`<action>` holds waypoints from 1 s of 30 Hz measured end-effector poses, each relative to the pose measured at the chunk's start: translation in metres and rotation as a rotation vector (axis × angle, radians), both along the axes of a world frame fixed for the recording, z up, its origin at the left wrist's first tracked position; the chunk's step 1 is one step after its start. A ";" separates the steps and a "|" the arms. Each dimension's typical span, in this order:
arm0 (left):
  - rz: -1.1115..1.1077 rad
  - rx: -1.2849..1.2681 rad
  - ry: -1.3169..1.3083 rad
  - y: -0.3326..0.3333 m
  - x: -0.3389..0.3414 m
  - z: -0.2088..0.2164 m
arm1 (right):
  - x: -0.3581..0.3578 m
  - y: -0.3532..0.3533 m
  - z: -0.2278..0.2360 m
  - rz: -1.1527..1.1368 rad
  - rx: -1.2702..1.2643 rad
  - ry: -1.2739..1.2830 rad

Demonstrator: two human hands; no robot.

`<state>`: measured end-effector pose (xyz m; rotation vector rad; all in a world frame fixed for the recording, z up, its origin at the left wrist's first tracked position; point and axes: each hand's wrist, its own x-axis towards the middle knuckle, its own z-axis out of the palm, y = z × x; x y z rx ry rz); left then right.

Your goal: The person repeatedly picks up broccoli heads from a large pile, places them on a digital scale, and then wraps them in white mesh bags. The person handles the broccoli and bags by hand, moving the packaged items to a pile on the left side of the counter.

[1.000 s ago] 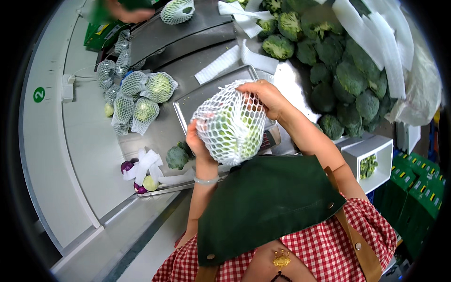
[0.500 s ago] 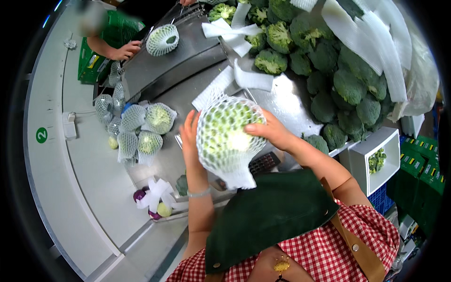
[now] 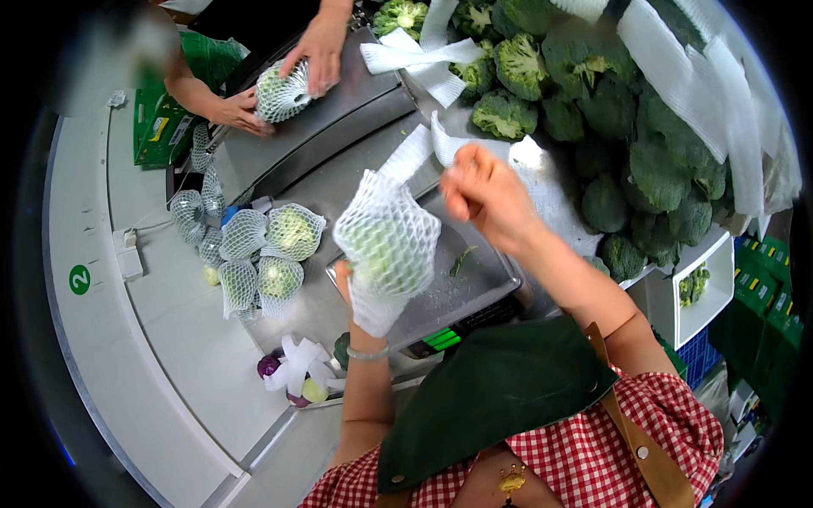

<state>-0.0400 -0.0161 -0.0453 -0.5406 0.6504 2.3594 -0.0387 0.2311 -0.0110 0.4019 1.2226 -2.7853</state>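
- The left hand (image 3: 343, 274), partly hidden, holds a netted vegetable (image 3: 388, 245) at the frame's centre.
- The right hand (image 3: 501, 203), right of it, is half-curled, apart from the net.
- Beneath is a scale (image 3: 478, 292) bearing a leaf scrap (image 3: 461, 261).
- Netted pile (image 3: 291, 233), left; broccoli (image 3: 633, 165), upper right.
- Upper left, a co-worker's hands (image 3: 322, 46) hold a second vegetable (image 3: 275, 95).

White foam netting (image 3: 389, 222) blurs the outline of the round, pale green vegetable (image 3: 391, 258), which hides most of the left hand (image 3: 344, 273). The upper edge crops the dark green broccoli pile (image 3: 611, 144).
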 end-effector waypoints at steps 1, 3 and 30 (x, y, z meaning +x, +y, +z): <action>0.053 0.025 0.056 -0.006 -0.008 -0.013 | -0.006 0.011 -0.008 -0.062 0.062 0.013; 0.116 0.137 0.172 -0.016 -0.035 -0.021 | -0.002 0.027 -0.029 -0.048 0.338 -0.021; 0.109 -1.438 0.249 -0.085 0.028 -0.068 | 0.015 0.110 -0.112 0.388 1.357 -0.215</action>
